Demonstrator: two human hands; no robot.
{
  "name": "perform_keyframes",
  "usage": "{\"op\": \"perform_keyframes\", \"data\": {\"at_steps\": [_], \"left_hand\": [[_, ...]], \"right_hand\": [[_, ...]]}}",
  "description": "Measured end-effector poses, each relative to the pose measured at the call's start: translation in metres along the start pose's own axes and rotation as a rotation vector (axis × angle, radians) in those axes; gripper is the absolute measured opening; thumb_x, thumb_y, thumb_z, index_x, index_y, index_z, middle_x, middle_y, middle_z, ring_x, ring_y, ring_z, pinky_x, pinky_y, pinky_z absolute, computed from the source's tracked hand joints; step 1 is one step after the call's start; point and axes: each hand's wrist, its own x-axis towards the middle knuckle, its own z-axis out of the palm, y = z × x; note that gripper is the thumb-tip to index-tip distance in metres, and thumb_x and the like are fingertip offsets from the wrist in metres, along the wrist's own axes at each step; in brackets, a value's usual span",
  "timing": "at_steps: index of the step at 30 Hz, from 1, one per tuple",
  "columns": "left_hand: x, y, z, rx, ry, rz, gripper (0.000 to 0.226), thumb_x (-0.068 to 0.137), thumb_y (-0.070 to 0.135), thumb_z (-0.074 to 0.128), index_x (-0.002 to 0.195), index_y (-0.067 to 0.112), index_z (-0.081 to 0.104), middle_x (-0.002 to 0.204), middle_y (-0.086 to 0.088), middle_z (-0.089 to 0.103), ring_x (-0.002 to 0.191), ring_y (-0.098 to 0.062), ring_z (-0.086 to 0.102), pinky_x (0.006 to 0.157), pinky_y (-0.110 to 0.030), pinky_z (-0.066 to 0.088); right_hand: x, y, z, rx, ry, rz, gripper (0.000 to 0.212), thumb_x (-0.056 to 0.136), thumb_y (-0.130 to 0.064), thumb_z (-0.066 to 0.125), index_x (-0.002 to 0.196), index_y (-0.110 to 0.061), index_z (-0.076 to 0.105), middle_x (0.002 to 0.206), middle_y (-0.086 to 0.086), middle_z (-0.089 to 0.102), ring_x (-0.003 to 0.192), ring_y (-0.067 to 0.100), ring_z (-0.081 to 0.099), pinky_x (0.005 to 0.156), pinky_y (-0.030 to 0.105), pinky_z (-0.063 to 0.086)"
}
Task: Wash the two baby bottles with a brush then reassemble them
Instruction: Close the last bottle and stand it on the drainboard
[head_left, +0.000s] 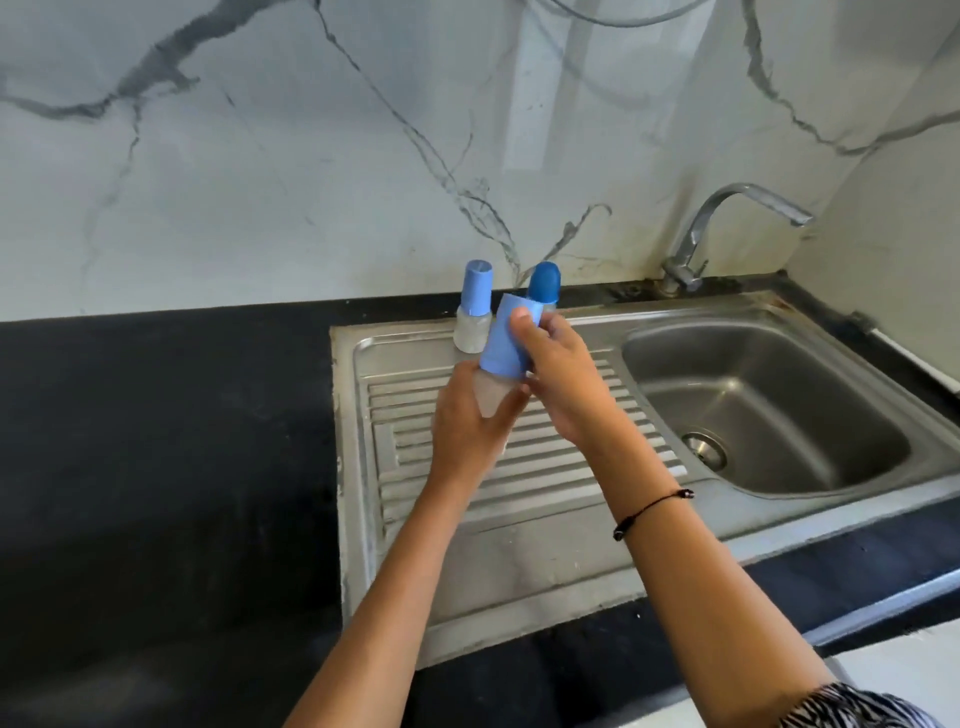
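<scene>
My left hand (467, 421) grips the clear body of a baby bottle (491, 395), tilted above the ribbed steel drainboard (519, 467). My right hand (556, 364) holds its light blue cap (501, 343) from the right, thumb on the cap's top end. Another baby bottle (474, 312) with a light blue cap stands upright at the drainboard's back edge. Just right of it a darker blue domed top (544, 283) shows behind my hands; what it sits on is hidden. No brush is in view.
The steel sink basin (769, 405) with its drain lies to the right, and a chrome faucet (727, 228) stands behind it with no water running. Black countertop (156, 441) spreads to the left and along the front. A marble wall rises behind.
</scene>
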Motion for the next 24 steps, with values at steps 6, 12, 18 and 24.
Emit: {"op": "perform_keyframes", "data": {"at_steps": [6,12,18,24], "left_hand": [[0.030,-0.040,-0.033,-0.072,0.079,-0.243,0.045,0.080,0.052,0.061,0.121,0.036,0.047,0.097,0.019,0.042,0.118,-0.025,0.046,0.100,-0.049,0.042],[0.076,-0.060,-0.057,0.201,0.008,-0.360,0.044,0.095,0.040,0.049,0.137,0.028,0.043,0.125,-0.010,0.047,0.122,-0.029,0.041,0.097,-0.035,0.036],[0.132,-0.069,-0.072,0.063,-0.101,-0.369,0.041,0.099,0.026,0.042,0.139,0.032,0.041,0.131,-0.007,0.049,0.118,-0.023,0.048,0.092,-0.037,0.046],[0.169,-0.088,-0.071,0.019,-0.107,-0.362,0.045,0.095,0.006,0.045,0.136,0.023,0.047,0.118,0.000,0.056,0.108,-0.016,0.052,0.086,-0.028,0.040]], "right_hand": [[0.023,0.024,0.025,-0.181,-0.194,0.146,0.034,0.095,-0.010,0.045,0.124,-0.026,0.052,0.119,-0.002,0.060,0.105,0.016,0.059,0.087,0.037,0.049],[0.063,0.043,0.063,-0.498,-0.162,-0.108,0.059,0.082,0.009,0.056,0.134,-0.017,0.043,0.128,0.004,0.055,0.116,0.017,0.054,0.089,0.029,0.050],[0.115,0.048,0.083,-0.560,-0.078,-0.176,0.054,0.085,0.002,0.056,0.134,-0.016,0.041,0.116,0.005,0.060,0.103,0.016,0.057,0.079,0.025,0.045],[0.156,0.066,0.095,-0.588,-0.009,-0.213,0.046,0.086,-0.006,0.062,0.129,-0.012,0.045,0.116,0.007,0.063,0.106,0.018,0.060,0.082,0.024,0.045]]}}
